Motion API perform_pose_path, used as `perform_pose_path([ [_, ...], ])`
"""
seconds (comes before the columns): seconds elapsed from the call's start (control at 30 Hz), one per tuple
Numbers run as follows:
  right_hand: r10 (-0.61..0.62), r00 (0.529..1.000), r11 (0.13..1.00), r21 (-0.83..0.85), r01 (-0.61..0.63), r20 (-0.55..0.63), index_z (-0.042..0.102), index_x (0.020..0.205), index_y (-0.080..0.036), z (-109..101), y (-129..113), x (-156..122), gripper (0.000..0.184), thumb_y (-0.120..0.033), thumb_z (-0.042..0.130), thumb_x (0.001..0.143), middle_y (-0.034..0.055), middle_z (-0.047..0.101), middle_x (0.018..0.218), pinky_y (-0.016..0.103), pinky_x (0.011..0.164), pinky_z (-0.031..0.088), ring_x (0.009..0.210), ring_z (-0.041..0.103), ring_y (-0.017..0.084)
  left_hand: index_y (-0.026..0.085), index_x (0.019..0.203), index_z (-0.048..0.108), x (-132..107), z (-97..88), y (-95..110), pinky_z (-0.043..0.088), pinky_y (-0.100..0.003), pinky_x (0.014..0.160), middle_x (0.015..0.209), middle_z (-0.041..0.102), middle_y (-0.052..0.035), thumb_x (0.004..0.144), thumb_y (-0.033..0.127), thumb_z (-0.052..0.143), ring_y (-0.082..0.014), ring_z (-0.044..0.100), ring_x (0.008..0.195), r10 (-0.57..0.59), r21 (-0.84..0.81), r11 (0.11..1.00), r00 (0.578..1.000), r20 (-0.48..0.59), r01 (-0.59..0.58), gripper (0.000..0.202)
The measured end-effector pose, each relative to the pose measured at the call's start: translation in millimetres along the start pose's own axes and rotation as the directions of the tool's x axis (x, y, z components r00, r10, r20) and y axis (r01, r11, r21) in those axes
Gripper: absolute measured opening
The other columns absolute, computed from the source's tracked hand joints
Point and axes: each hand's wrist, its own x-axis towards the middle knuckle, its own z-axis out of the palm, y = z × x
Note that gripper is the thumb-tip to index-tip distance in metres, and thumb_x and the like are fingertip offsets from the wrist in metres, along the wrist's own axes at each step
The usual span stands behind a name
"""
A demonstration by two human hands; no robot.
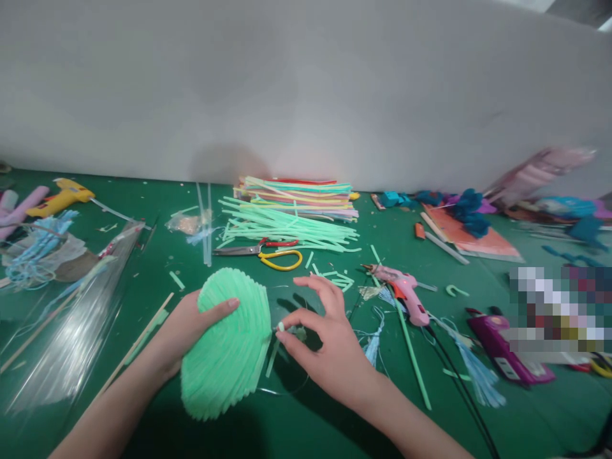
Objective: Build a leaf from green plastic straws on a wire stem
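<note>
My left hand (191, 325) is closed on a mint-green fan-shaped piece (224, 357) made of fuzzy pipe cleaner strips, its thumb lying across the front face. Just off the piece's right edge, my right hand (318, 325) pinches a small pale green bit (281, 326) between thumb and forefinger, other fingers spread. That bit is too small to name surely; whether it touches the fan is unclear. Beyond the hands lie scissors (280, 258) with one yellow and one red handle. Short green offcuts (337, 279) are scattered to their right.
Bundled pipe cleaners (291, 223) lie at the back. A pink glue gun (404, 293) with a black cord rests right, near blue tassels (478, 376) and a purple device (509, 347). At left are a yellow glue gun (67, 196) and clear plastic sheeting (71, 344).
</note>
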Motion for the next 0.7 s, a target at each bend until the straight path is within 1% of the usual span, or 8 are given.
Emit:
perform_pose_path([
  [0.13, -0.211, 0.976, 0.976, -0.066, 0.208, -0.052, 0.066, 0.095, -0.023, 3, 7, -3, 0.014, -0.015, 0.057, 0.09, 0.0078, 0.063, 0.112, 0.046, 0.101, 0.041, 0.114, 0.051, 0.025, 0.02, 0.131, 0.052, 5, -1.2, -4, 0.057, -0.045, 0.078, 0.115, 0.069, -0.0146, 0.072, 0.05, 0.075, -0.0324, 0.071, 0.094, 0.173, 0.196, 0.971, 0.97, -0.174, -0.138, 0.07],
  [0.17, -0.218, 0.974, 0.975, -0.049, 0.216, -0.055, 0.065, 0.098, -0.022, 5, 10, -3, 0.014, -0.014, 0.056, 0.091, 0.0066, 0.066, 0.103, 0.042, 0.096, 0.044, 0.107, 0.054, 0.023, 0.022, 0.139, 0.043, 6, -1.2, -6, 0.056, -0.048, 0.081, 0.12, 0.065, -0.0153, 0.073, 0.049, 0.073, -0.0332, 0.068, 0.099, 0.302, 0.318, 0.921, 0.925, -0.229, -0.222, 0.077],
  [0.23, -0.162, 0.986, 0.987, -0.011, 0.161, -0.048, 0.062, 0.098, -0.021, 9, 16, 0, 0.01, -0.016, 0.055, 0.092, 0.0047, 0.069, 0.093, 0.037, 0.089, 0.046, 0.098, 0.058, 0.021, 0.022, 0.143, 0.037, 4, 1.1, -11, 0.049, -0.054, 0.091, 0.133, 0.053, -0.0174, 0.074, 0.047, 0.073, -0.0359, 0.058, 0.116, 0.641, 0.634, 0.672, 0.729, -0.241, -0.382, 0.082],
  [0.3, -0.068, 0.998, 0.998, -0.01, 0.068, -0.003, 0.061, 0.093, -0.02, 13, 21, 7, 0.005, -0.018, 0.056, 0.092, 0.004, 0.069, 0.089, 0.035, 0.083, 0.047, 0.092, 0.061, 0.02, 0.026, 0.13, 0.054, -1, 7.2, -17, 0.035, -0.06, 0.105, 0.144, 0.042, -0.0147, 0.079, 0.041, 0.07, -0.0381, 0.04, 0.133, 0.838, 0.827, 0.296, 0.546, 0.017, -0.479, 0.055],
  [0.37, 0.005, 0.997, 0.999, -0.033, -0.002, 0.078, 0.058, 0.091, -0.02, 13, 23, 15, 0.003, -0.018, 0.057, 0.092, 0.0031, 0.068, 0.087, 0.033, 0.078, 0.045, 0.085, 0.061, 0.019, 0.029, 0.106, 0.065, -7, 16.6, -24, 0.036, -0.057, 0.105, 0.134, 0.052, -0.0086, 0.084, 0.035, 0.066, -0.0335, 0.044, 0.13, 0.819, 0.798, 0.05, 0.482, 0.311, -0.6, 0.023],
  [0.43, 0.055, 0.987, 0.997, -0.066, -0.046, 0.151, 0.055, 0.091, -0.02, 12, 23, 22, 0.003, -0.017, 0.056, 0.091, 0.0027, 0.067, 0.084, 0.03, 0.072, 0.043, 0.081, 0.061, 0.019, 0.026, 0.095, 0.064, -12, 27.5, -33, 0.044, -0.051, 0.099, 0.122, 0.06, -0.0085, 0.086, 0.036, 0.064, -0.0312, 0.049, 0.124, 0.723, 0.737, -0.002, 0.508, 0.468, -0.676, 0.014],
  [0.5, 0.095, 0.972, 0.991, -0.117, -0.072, 0.213, 0.053, 0.092, -0.02, 10, 21, 27, 0.004, -0.016, 0.055, 0.091, 0.0024, 0.066, 0.08, 0.027, 0.065, 0.039, 0.076, 0.06, 0.018, 0.022, 0.094, 0.062, -14, 38.0, -41, 0.048, -0.051, 0.095, 0.118, 0.061, -0.0118, 0.087, 0.035, 0.062, -0.0319, 0.054, 0.118, 0.681, 0.729, -0.042, 0.514, 0.521, -0.683, 0.015],
  [0.7, 0.064, 0.96, 0.987, -0.162, -0.02, 0.274, 0.052, 0.088, -0.02, 9, 17, 30, 0.005, -0.018, 0.056, 0.09, 0.0012, 0.065, 0.077, 0.026, 0.065, 0.036, 0.074, 0.059, 0.018, 0.015, 0.078, 0.058, -14, 61.1, -56, 0.052, -0.054, 0.085, 0.119, 0.055, -0.0236, 0.087, 0.017, 0.051, -0.038, 0.056, 0.112, 0.753, 0.865, -0.16, 0.508, 0.418, -0.476, 0.012],
])
